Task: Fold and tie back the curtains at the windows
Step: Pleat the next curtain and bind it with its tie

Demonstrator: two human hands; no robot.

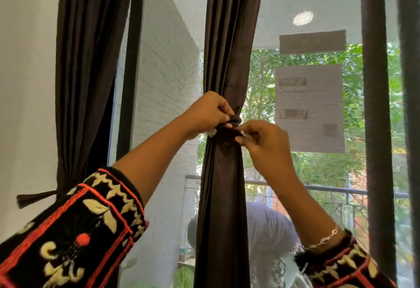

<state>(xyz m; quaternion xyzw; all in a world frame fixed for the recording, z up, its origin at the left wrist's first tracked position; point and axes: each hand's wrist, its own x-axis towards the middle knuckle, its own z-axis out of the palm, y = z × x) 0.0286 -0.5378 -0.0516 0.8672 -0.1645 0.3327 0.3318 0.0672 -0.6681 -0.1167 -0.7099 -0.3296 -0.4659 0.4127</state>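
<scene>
embroidered sleeves point(75, 231) foremost, hands point(209, 112) point(266, 142) pinch curtain point(222, 196) tie point(234, 120).

We see dark brown curtains point(223, 60), black sleeves point(75, 231) embroidered with red lines and cream leaves, and green foliage point(318, 169).

the left sleeve point(75, 231) and right sleeve point(341, 267) are showing black cloth embroidered with cream leaves and scrolls between orange-red border lines; a thin pale chain bracelet point(322, 241) is circling the right wrist.

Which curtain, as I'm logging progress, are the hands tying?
The middle curtain: left hand and right hand grip its tieback; the left curtain hangs untouched.
</scene>
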